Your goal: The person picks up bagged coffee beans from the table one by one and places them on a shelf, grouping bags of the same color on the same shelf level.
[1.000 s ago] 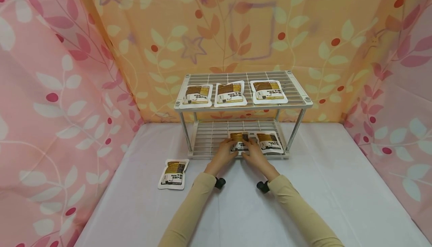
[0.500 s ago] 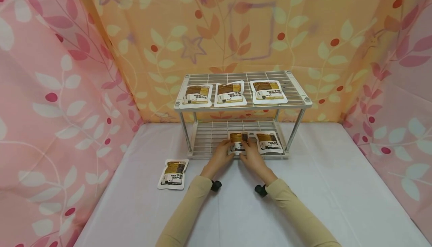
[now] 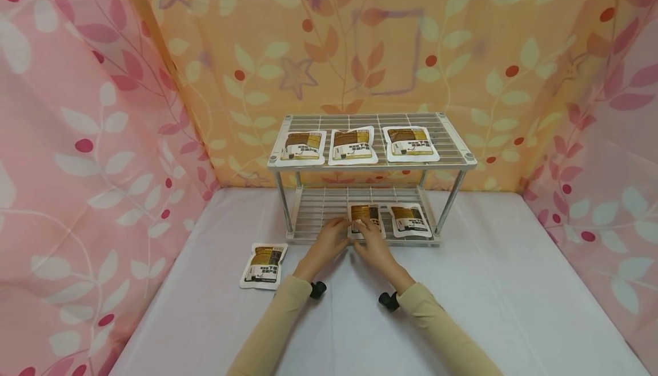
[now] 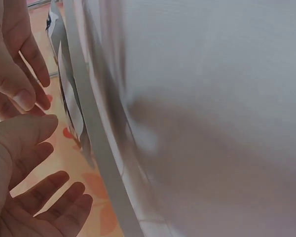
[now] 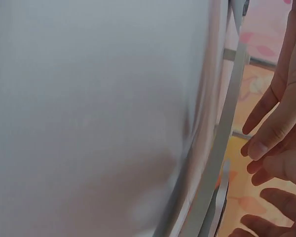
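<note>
In the head view a white, brown and gold food pouch (image 3: pixel 374 211) lies on the lower shelf. My left hand (image 3: pixel 324 250) is at its lower left corner, fingers loosely spread. My right hand (image 3: pixel 376 253) overlaps the pouch's lower part from the front, holding nothing. The left wrist view has my left hand (image 4: pixel 34 177) below and my right hand (image 4: pixel 15 64) above, fingertips close together, with pouches (image 4: pixel 69 94) seen edge-on beside them. From the right wrist, my right hand (image 5: pixel 281 197) shows relaxed, parted fingers, facing my left hand (image 5: pixel 283 98).
A white two-tier wire rack (image 3: pixel 375 167) stands on the white-covered table (image 3: pixel 493 284). Another pouch (image 3: pixel 411 220) lies right on the lower shelf. Three pouches, including a right one (image 3: pixel 410 144), rest on top. One more pouch (image 3: pixel 264 266) lies on the table at front left.
Both hands have let go of the lower-shelf pouch and drawn left and back toward the front edge of the rack. The pouch stays on the shelf. The head view has tilted slightly.
</note>
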The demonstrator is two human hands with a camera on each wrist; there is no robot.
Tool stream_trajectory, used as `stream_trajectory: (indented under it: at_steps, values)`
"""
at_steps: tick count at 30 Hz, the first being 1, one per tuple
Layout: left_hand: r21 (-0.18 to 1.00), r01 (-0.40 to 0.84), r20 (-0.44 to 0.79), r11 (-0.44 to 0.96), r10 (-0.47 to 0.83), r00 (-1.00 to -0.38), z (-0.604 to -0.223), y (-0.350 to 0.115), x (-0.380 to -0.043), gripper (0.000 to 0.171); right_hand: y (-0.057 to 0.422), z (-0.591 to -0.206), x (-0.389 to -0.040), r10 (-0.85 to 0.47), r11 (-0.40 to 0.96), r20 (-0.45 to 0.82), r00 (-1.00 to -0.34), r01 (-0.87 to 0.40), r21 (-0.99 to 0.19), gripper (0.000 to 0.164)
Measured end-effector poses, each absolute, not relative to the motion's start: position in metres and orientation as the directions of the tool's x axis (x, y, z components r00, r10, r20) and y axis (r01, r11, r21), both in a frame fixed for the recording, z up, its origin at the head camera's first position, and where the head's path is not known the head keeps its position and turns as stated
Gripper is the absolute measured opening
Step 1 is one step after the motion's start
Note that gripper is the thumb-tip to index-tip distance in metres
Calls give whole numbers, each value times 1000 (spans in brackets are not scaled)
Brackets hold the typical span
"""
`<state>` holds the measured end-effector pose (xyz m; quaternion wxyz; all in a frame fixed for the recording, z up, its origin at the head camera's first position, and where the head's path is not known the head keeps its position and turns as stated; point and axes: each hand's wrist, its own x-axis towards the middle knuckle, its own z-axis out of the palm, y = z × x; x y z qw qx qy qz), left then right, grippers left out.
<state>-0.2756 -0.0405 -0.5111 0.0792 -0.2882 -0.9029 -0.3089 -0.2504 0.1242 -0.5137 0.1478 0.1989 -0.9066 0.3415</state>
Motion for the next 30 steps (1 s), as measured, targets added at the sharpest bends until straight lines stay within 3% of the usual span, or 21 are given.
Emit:
stream_trajectory:
  at_steps: [11,20,30]
  values:
    - [446,652,439,613,486,-756,-521,-65,-263,43,106,-521,-243,-284,583,472,-835,-541,-606,43]
    - [461,564,375,685,426,-823,-528,-86,-248,40,91,-527,-236,-309,560,459,-833,-549,-620,43]
    - [503,512,309,696,409,-859,-522,-112,-232,40,75,-531,-228,-342,497,433,-834,-552,-670,43]
